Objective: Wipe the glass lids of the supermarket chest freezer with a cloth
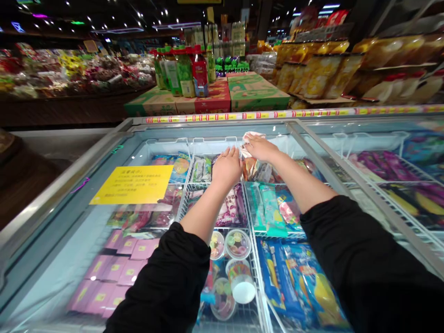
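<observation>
My right hand (261, 149) presses a pale cloth (250, 135) against the glass lid (138, 138) of a chest freezer, near its far edge. Part of the cloth shows beyond and beside the fingers; the rest is hidden under the palm. Just to the left, my left hand (228, 166) lies flat on the same glass with its fingers stretched out and nothing in it. Beneath the glass are wire baskets of frozen goods, among them purple packets (231, 206), teal packets (272, 208), blue packets (301, 282) and round cups (237, 244).
A yellow notice (132, 185) is stuck on the glass at left. Pink boxes (114, 268) lie below it. A metal frame bar (319, 162) divides the lids. Price labels (243, 115) line the far edge; bottles (185, 71) stand on cartons (256, 90) behind.
</observation>
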Available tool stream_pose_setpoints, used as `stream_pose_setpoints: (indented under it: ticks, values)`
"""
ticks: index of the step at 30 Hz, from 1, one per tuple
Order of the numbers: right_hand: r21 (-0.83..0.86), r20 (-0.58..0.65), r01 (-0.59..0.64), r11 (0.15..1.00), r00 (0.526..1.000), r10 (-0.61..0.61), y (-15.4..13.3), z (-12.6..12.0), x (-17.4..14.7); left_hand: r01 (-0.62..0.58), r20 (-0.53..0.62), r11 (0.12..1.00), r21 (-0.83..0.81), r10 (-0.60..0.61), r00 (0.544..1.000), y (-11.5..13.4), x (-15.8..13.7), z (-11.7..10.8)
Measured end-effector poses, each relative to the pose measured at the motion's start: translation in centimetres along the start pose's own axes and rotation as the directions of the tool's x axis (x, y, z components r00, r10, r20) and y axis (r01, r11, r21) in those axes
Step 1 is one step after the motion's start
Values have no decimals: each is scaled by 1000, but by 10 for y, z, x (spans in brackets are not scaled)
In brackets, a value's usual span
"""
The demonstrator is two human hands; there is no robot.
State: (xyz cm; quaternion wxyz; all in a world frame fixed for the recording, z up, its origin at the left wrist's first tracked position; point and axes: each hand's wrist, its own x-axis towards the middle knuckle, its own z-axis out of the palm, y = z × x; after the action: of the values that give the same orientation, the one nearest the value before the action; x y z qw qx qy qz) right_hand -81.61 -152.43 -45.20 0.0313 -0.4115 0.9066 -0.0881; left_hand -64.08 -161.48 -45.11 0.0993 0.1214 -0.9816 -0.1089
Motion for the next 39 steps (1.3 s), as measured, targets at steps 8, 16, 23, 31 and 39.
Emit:
stream_pose_setpoints:
  ticks: [8, 16, 23, 31, 39]
  values:
    - [40, 31, 223, 974, 974, -224, 15, -2, -37, 8, 1, 1000, 10, -8, 1000, 0, 0, 0]
    - [-9, 20, -39, 999, 999, 40, -8, -6, 13, 8, 15, 1000, 4, -8, 1000, 0, -1, -2]
    - [17, -24, 252, 968, 968, -251, 27, 2, -31, 17, 45, 1000, 5, -17, 999, 4, -3, -8]
    - [-40, -20, 12, 999, 1000, -13, 24, -1, 30, 40, 42, 999, 3, -40, 998, 5, -3, -10]
    - [13, 58, 221, 975, 973, -221, 37, -7, -15, 83, 32, 997, -6, -82, 996, 5, -2, -6]
